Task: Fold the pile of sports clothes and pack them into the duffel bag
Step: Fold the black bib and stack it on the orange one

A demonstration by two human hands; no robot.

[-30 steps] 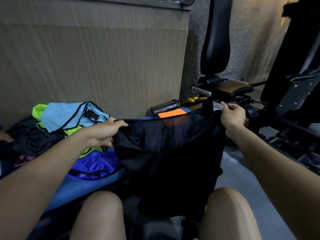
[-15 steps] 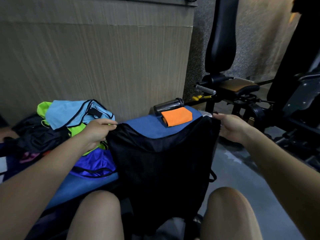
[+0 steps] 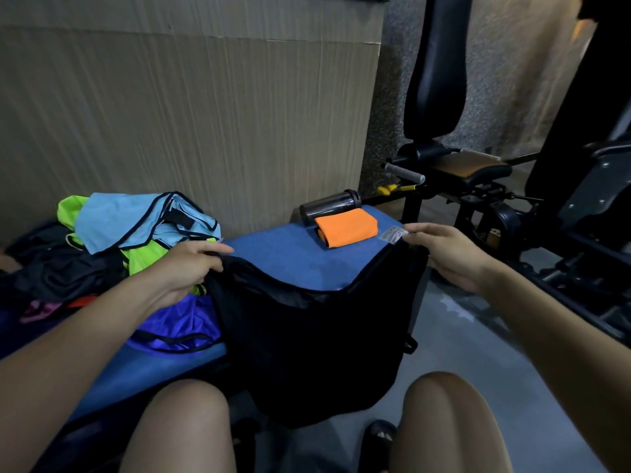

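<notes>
Folding looks barely begun; left hand (image 3: 191, 264) and right hand (image 3: 440, 249) each pinch a top corner of the limp black fabric garment (image 3: 317, 339); beyond the left hand, a crumpled multicoloured clothes pile (image 3: 136, 233) waits unfolded; no duffel bag visible.

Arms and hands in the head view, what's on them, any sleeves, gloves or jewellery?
Both forearms are bare, with no sleeves in view. The left hand and right hand wear no gloves, and no rings, watch or bracelet show on either wrist or on the fingers.
</notes>
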